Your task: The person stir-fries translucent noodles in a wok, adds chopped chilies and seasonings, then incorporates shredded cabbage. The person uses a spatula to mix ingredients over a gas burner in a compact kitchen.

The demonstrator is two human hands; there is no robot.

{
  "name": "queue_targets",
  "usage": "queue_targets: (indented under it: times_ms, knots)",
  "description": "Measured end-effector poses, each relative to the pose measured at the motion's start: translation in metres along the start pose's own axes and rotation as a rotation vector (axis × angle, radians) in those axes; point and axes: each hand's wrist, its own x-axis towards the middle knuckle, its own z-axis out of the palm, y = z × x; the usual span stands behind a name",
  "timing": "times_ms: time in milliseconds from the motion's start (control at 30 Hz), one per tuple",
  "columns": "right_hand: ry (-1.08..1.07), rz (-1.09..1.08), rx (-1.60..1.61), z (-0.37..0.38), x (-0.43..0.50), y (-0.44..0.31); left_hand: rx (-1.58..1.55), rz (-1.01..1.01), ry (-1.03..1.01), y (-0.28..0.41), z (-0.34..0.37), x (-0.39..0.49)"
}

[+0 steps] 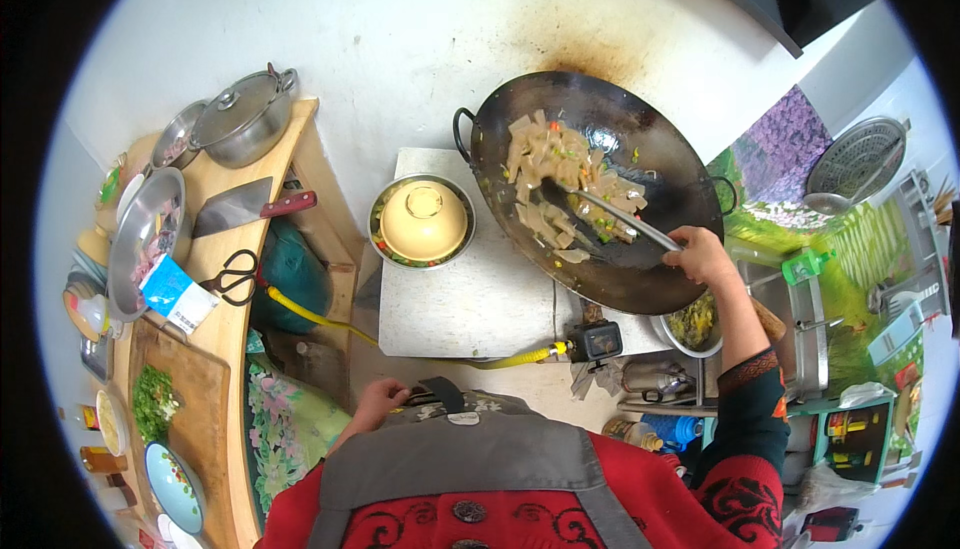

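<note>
My right hand (701, 255) grips the metal shaft of a long-handled wok utensil (622, 217), whose wooden end sticks out beneath my forearm. The utensil's dark head rests among flat, pale brown food pieces (544, 148), partly covered by them, so I cannot tell whether it is a ladle or a spatula. Bits of green and orange are mixed through the food. All of this lies in a large, dark two-handled wok (660, 151). My left hand (384, 399) is low by my waist at the edge of my grey apron (457, 459), its fingers curled; any grip is unclear.
Left of the wok, an upturned yellow bowl (422, 220) sits in a metal basin of chopped vegetables. A cleaver (236, 208) and scissors (234, 277) lie on the wooden counter (238, 369). A yellow hose (517, 359) runs below the white tabletop (450, 309). A sink (810, 331) stands right.
</note>
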Motion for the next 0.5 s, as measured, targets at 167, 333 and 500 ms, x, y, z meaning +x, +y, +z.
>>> queue_targets:
  times_ms: [167, 333, 500]
  knots:
    - [-0.116, 0.204, 0.467, -0.032, -0.007, 0.041, -0.019, 0.044, 0.001, 0.006, -0.004, -0.004]
    - [-0.108, 0.095, 0.225, -0.061, -0.037, 0.080, -0.025, 0.067, -0.004, -0.001, -0.004, 0.005]
    - [0.300, -0.037, -0.382, -0.084, -0.075, 0.091, -0.059, 0.082, -0.045, 0.003, -0.005, 0.011]
